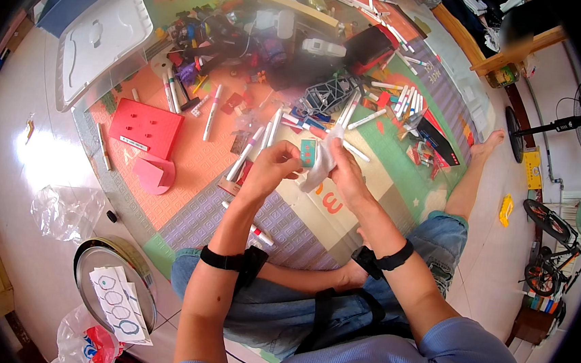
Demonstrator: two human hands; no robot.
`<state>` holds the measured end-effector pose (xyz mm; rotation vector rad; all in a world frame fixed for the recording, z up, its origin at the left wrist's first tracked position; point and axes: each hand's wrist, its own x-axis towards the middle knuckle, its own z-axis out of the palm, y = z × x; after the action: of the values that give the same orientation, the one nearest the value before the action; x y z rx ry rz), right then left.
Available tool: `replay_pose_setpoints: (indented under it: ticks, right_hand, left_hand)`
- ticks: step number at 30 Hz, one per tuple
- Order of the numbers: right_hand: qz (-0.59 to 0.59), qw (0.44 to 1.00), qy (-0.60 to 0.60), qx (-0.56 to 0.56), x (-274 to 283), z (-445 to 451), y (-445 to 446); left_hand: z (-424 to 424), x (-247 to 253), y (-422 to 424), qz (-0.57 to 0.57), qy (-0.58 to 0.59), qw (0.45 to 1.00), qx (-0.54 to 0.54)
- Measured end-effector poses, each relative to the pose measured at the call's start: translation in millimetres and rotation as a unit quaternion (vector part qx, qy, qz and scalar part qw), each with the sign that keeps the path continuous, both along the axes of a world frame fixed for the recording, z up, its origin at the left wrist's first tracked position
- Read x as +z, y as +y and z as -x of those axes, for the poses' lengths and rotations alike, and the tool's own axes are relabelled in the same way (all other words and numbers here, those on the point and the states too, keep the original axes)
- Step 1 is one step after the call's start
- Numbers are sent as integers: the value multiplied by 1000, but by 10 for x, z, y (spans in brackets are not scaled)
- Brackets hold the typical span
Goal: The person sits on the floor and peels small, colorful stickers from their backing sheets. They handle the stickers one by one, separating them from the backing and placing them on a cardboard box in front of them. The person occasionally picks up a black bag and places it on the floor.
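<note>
My left hand point(279, 168) pinches a small teal card or packet point(308, 153) with red marks between thumb and fingers. In my right hand point(345, 168) is a crumpled white cloth or tissue point(321, 166), close against the card's right side. White markers point(271, 129) lie on the play mat just beyond my hands, and a grey toy truck frame point(328, 95) is farther off. A red box point(146, 126) and a pink folded paper piece point(154, 173) rest on the mat to the left.
A lidded clear plastic bin point(102, 38) stands at the upper left. Mixed toys point(215, 37) are heaped at the far side of the patterned mat point(186, 209). A round tin point(119, 275) bearing drawn-on papers point(117, 303) is at the lower left, near a clear plastic bag point(68, 212).
</note>
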<state>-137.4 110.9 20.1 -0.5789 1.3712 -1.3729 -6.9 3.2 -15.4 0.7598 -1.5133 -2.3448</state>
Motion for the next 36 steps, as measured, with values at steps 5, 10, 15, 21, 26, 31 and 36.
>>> replay_pose_setpoints:
  ticks: [5, 10, 15, 21, 26, 31, 36]
  right_hand:
    - [37, 992, -93, -75, -30, 37, -15]
    - [10, 987, -85, -136, -51, 32, -24]
    - [47, 992, -64, -98, 76, -167, -64]
    - [46, 998, -13, -40, 39, -166, -59]
    - [54, 965, 248, -63, -130, -185, -99]
    - [-32, 980, 171, -100, -44, -101, -123]
    - [-9, 989, 96, -109, -53, 9, -138]
  left_hand:
    - [22, -17, -12, -20, -17, 999, 37]
    - [2, 123, -9, -20, 37, 999, 19]
    - [56, -59, 43, 60, 28, 997, 41]
    - [31, -93, 27, 103, -52, 993, 15]
    - [74, -174, 41, 175, -44, 983, -21]
    - [74, -93, 85, 90, 15, 996, -17]
    - [33, -38, 45, 59, 7, 997, -50]
